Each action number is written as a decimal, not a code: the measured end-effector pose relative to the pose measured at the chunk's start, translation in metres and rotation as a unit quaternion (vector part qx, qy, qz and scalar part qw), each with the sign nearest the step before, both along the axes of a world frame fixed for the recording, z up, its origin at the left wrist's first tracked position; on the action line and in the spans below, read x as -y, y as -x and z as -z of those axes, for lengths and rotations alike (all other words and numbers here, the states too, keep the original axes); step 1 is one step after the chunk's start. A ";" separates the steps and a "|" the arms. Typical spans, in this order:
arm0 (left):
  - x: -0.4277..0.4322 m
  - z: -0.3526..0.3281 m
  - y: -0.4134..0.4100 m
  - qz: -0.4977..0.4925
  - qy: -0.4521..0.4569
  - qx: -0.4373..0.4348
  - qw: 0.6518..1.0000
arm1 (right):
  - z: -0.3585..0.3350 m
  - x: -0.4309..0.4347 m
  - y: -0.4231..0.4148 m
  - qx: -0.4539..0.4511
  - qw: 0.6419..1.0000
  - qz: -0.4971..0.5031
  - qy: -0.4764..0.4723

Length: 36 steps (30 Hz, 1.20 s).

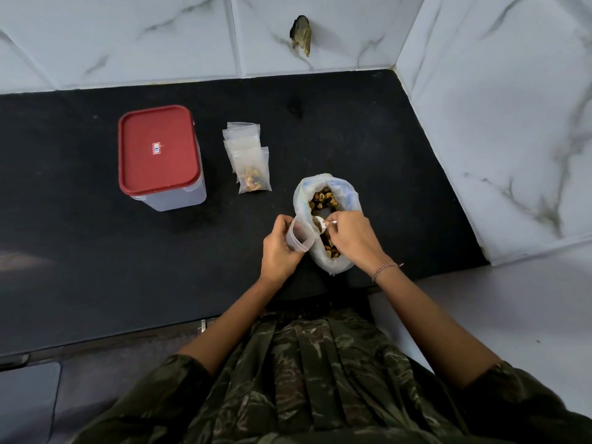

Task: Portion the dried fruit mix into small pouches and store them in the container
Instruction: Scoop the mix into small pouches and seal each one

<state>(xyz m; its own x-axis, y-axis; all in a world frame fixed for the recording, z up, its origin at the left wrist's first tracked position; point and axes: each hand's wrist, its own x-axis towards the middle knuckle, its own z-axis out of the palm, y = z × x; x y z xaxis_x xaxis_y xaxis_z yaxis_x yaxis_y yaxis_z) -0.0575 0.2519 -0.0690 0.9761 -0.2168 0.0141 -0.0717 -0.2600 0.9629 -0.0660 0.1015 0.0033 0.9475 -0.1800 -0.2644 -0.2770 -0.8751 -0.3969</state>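
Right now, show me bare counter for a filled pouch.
Widest: black counter left of the left hand, in front of the container. Also behind the fruit bag, toward the wall. Crowded: around the bag, right hand and pouch pile.

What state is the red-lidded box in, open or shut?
Shut. The red lid sits flat on the container, covering its whole top; no gap shows.
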 end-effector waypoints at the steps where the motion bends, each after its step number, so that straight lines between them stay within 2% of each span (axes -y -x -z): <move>1: 0.000 0.001 -0.001 0.002 -0.002 0.001 1.000 | -0.001 -0.002 0.001 -0.004 0.999 -0.024 0.024; 4: 0.000 0.006 -0.002 0.004 -0.013 -0.001 1.000 | -0.003 0.001 -0.005 -0.045 0.999 -0.022 0.019; 8: -0.001 0.009 -0.002 0.011 -0.022 0.001 1.000 | 0.002 0.012 -0.015 -0.076 0.986 0.098 -0.110; 10: -0.002 0.010 -0.003 0.015 -0.023 0.005 1.000 | 0.010 0.015 -0.014 -0.083 0.953 0.191 -0.219; 12: -0.003 0.010 -0.004 0.016 -0.025 0.004 1.000 | 0.018 0.014 -0.009 -0.073 0.899 0.286 -0.323; 14: -0.003 0.010 -0.005 0.018 -0.028 0.004 0.999 | 0.023 0.011 -0.004 -0.062 0.858 0.339 -0.382; 16: -0.003 0.010 -0.006 0.019 -0.028 0.003 0.999 | 0.026 0.006 0.000 -0.051 0.841 0.354 -0.405; 25: -0.007 0.006 -0.009 0.015 -0.018 0.014 1.000 | 0.029 0.002 0.006 -0.003 0.824 0.362 -0.436; 27: -0.008 0.005 -0.008 0.012 -0.011 0.014 1.000 | 0.029 0.002 0.007 0.016 0.837 0.352 -0.418; 29: -0.011 0.004 -0.007 0.008 -0.006 0.018 1.000 | 0.028 0.003 0.006 0.044 0.874 0.319 -0.363; 33: -0.014 0.004 -0.007 -0.001 -0.011 0.010 1.000 | 0.024 0.003 0.004 0.115 0.952 0.210 -0.192; 36: -0.013 0.003 -0.008 0.008 -0.004 -0.006 1.000 | 0.024 0.000 0.000 0.153 0.979 0.124 -0.060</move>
<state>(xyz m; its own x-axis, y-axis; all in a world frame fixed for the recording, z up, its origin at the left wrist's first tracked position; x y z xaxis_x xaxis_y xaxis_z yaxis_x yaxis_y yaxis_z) -0.0493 0.2653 -0.0720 0.9727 -0.2321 0.0005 -0.0642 -0.2670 0.9616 -0.0656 0.1011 -0.0212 0.9167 -0.3994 -0.0079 -0.3267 -0.7382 -0.5903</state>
